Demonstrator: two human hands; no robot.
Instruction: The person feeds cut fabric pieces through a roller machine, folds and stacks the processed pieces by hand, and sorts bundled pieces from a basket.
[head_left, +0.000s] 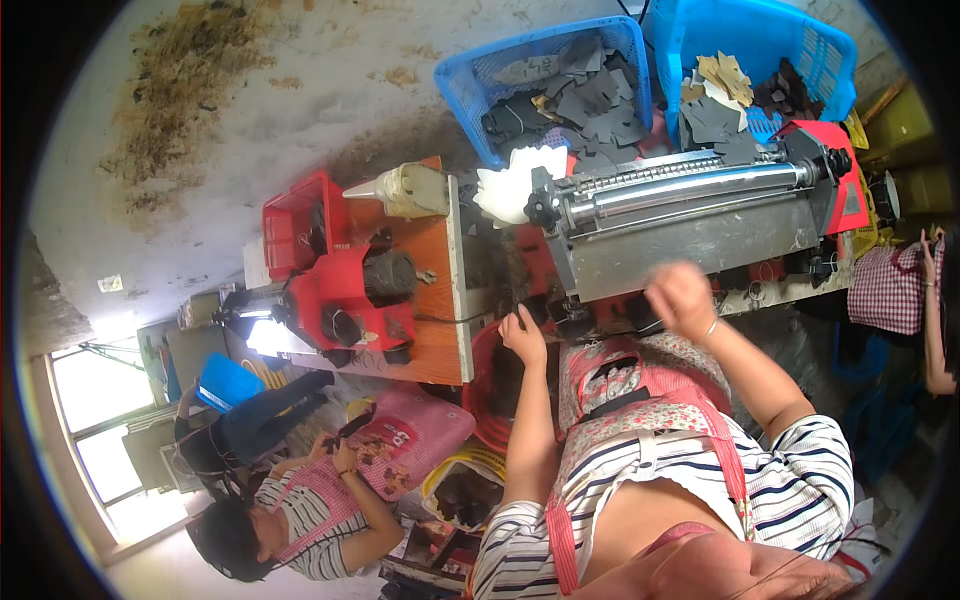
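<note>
— Roller machine (pixel 690 215): where does it sit for you?

— Right ahead of your hands, on the bench (pixel 455 300). It is a grey metal box with long shiny steel rollers lying along its top, a black knob at the left end and red housing at the right end.

— And your hands?

— Your right hand (pixel 680 297) is raised just in front of the machine's grey face, blurred, fingers curled loosely together; you hold nothing that can be seen. Your left hand (pixel 522 335) is lower, at the bench edge beside the machine's left corner, fingers bent together; whether they grip anything, you cannot tell.

— What lies around it?

— Behind the machine stand two blue plastic baskets. The left blue basket (pixel 470 75) holds dark grey cut pieces; the right blue basket (pixel 830 50) holds dark and tan pieces. A bundle of white pieces (pixel 510 185) rests at the machine's left end. Farther left on the bench is a red machine (pixel 345 295), a red crate (pixel 290 215) and a cream cone-shaped spool (pixel 400 188).

— Any packaging?

— A pink bag (pixel 420 430) with a printed pattern lies below the bench, near another person (pixel 300 520) seated in a checked apron.
</note>
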